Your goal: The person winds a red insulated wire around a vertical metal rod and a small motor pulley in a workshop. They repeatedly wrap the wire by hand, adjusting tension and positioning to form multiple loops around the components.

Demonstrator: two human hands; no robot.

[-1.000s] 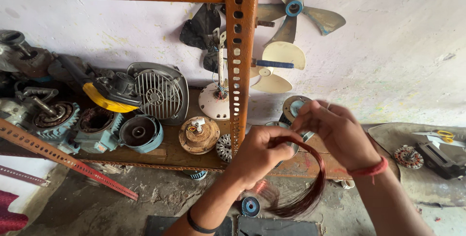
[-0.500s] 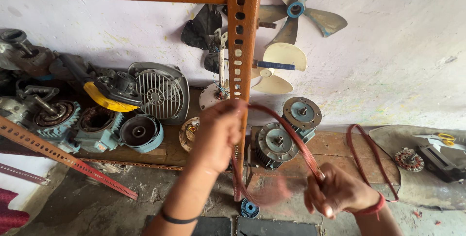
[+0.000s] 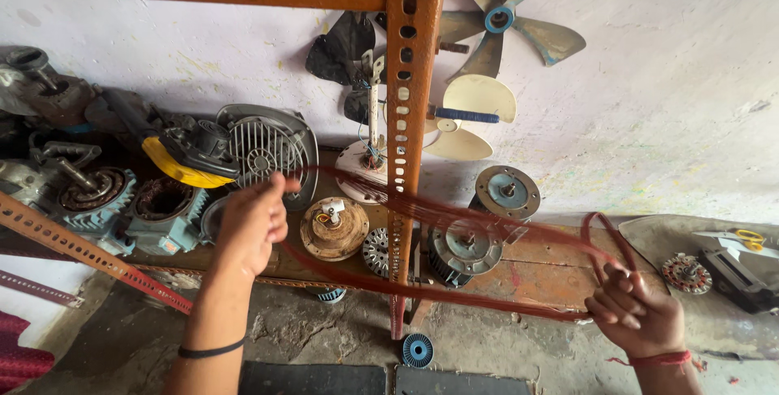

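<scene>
Left hand and right hand each clenched on one end of reddish wire loop, stretched wide across near side of orange shelf post. Loop already pulled long; still uncoiled. Motors on far shelf.

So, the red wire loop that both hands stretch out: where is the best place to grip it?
Probably at its two ends, where the strands of the red wire loop bunch together: the left hand pinches one end, the right hand the other. Come from outside each end; the middle fans into loose strands crossing the orange post.
</scene>
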